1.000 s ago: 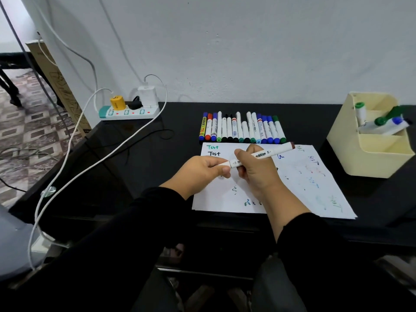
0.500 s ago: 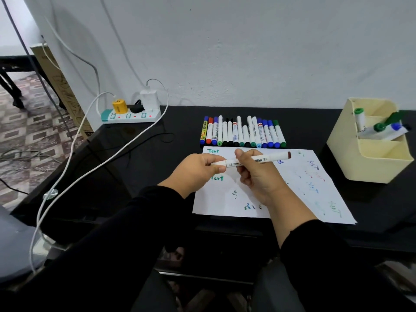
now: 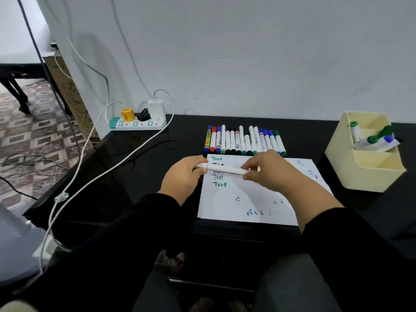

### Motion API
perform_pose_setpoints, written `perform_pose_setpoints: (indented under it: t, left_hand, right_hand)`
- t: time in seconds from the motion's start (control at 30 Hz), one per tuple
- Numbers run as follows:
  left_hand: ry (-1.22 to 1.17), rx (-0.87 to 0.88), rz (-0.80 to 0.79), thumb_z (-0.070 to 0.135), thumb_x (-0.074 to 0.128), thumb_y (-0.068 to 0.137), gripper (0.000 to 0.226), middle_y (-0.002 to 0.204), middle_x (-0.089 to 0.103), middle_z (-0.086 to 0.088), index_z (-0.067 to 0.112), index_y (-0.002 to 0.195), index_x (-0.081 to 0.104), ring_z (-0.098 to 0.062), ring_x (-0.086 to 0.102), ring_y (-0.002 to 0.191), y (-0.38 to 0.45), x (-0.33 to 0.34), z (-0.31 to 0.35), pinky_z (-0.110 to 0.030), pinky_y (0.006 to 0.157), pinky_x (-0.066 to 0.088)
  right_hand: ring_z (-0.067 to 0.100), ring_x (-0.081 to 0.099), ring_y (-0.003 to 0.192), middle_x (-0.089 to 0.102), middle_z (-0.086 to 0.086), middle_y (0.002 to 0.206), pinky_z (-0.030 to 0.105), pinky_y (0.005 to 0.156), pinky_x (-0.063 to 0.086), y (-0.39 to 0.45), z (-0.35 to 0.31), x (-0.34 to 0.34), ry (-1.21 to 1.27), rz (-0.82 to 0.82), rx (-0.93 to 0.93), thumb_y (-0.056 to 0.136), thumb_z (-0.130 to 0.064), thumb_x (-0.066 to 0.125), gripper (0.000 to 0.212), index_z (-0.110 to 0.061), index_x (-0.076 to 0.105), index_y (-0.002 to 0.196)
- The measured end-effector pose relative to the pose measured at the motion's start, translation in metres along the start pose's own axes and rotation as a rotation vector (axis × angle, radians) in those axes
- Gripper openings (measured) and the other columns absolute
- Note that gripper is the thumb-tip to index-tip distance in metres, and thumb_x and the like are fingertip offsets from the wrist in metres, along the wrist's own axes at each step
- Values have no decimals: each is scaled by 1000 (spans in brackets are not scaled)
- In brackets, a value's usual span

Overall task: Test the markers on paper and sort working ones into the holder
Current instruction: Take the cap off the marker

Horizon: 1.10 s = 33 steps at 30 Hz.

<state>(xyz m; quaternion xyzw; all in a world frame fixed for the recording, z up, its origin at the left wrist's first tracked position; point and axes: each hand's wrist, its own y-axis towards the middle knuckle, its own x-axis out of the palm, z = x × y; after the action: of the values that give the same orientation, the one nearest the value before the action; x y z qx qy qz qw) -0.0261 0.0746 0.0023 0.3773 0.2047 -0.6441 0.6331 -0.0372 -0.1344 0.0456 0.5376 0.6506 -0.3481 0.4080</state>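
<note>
A white marker (image 3: 225, 169) lies level above the upper left of the paper (image 3: 258, 199). My left hand (image 3: 183, 174) pinches its left end and my right hand (image 3: 267, 170) pinches its right part, hiding that end. The white sheet carries several "Test" words and coloured scribbles. A row of several markers (image 3: 244, 140) lies side by side behind the paper. The cream holder (image 3: 364, 174) stands at the right with a few markers (image 3: 376, 140) in its back compartment.
A power strip (image 3: 137, 123) with plugs sits at the back left of the black table (image 3: 135, 176). White and black cables (image 3: 108, 170) trail across the table's left side. The wall stands right behind the marker row.
The marker has gone from tilted to level and shifted left. My right hand slid along it to the right end, covering the brown cap. The camera view tilted down a little.
</note>
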Motion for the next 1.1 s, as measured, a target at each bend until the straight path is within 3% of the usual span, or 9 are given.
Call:
perform_pose_setpoints:
  t: [0.07, 0.13, 0.2, 0.5, 0.67, 0.8, 0.9, 1.03, 1.1]
  left_hand:
    - [71, -44, -30, 28, 47, 97, 48, 151, 30, 0, 23, 143, 35, -15, 21, 141, 2, 7, -5, -28, 112, 15]
    - [227, -150, -75, 42, 41, 96, 65, 158, 7, -4, 24, 150, 9, -22, 1, 145, 1, 14, -11, -40, 116, 5]
    - [374, -261, -139, 53, 32, 95, 71, 158, -2, -8, 24, 150, -1, -26, -4, 145, -4, 20, -17, -45, 115, 2]
    - [555, -263, -216, 63, 20, 92, 71, 158, -1, -8, 24, 150, 8, -24, -1, 145, -12, 29, -22, -46, 116, 2]
    - [546, -257, -211, 63, 21, 92, 71, 158, 0, -8, 24, 150, 10, -24, 0, 145, -13, 28, -22, -46, 115, 2]
    - [552, -264, -212, 63, 22, 91, 71, 158, 0, -7, 24, 150, 10, -23, 0, 145, -13, 28, -21, -46, 115, 2]
    - [552, -267, -215, 63, 22, 91, 71, 158, 0, -7, 24, 150, 10, -23, 0, 145, -14, 28, -21, -45, 115, 2]
    - [552, -278, -224, 63, 21, 91, 71, 158, -1, -7, 25, 150, 9, -23, -1, 145, -13, 28, -21, -45, 115, 1]
    - [550, -282, -230, 63, 21, 91, 71, 158, -1, -6, 25, 150, 9, -23, -2, 145, -13, 28, -20, -45, 116, 1]
  right_hand:
    - [17, 51, 97, 61, 2, 110, 29, 81, 45, -1, -4, -2, -120, -22, 12, 91, -28, 60, 24, -20, 66, 113]
    - [18, 55, 93, 62, 3, 111, 27, 77, 44, -4, 1, 0, -171, -3, 63, 93, -28, 56, 25, -18, 63, 114]
    - [21, 57, 94, 63, 5, 109, 28, 75, 44, -8, 12, 3, -177, 50, 150, 94, -27, 53, 25, -15, 61, 113]
    - [26, 49, 73, 51, 14, 95, 28, 50, 31, -26, 81, 10, -168, 295, 569, 94, -24, 49, 28, 1, 59, 103]
    - [31, 52, 77, 57, 20, 107, 31, 62, 39, -27, 102, 14, -150, 322, 656, 94, -21, 51, 29, 3, 58, 109]
    - [37, 59, 94, 58, 22, 110, 32, 64, 39, -24, 110, 17, -149, 347, 692, 95, -22, 51, 30, 4, 57, 109]
    - [36, 59, 94, 59, 22, 109, 33, 66, 40, -24, 113, 16, -168, 339, 709, 95, -19, 50, 26, 3, 57, 106]
    - [32, 56, 96, 58, 18, 108, 33, 66, 40, -26, 113, 15, -200, 325, 678, 96, -17, 44, 26, 2, 58, 108]
    - [31, 53, 101, 57, 17, 109, 35, 75, 42, -30, 111, 13, -253, 334, 622, 97, -14, 40, 25, 1, 56, 108]
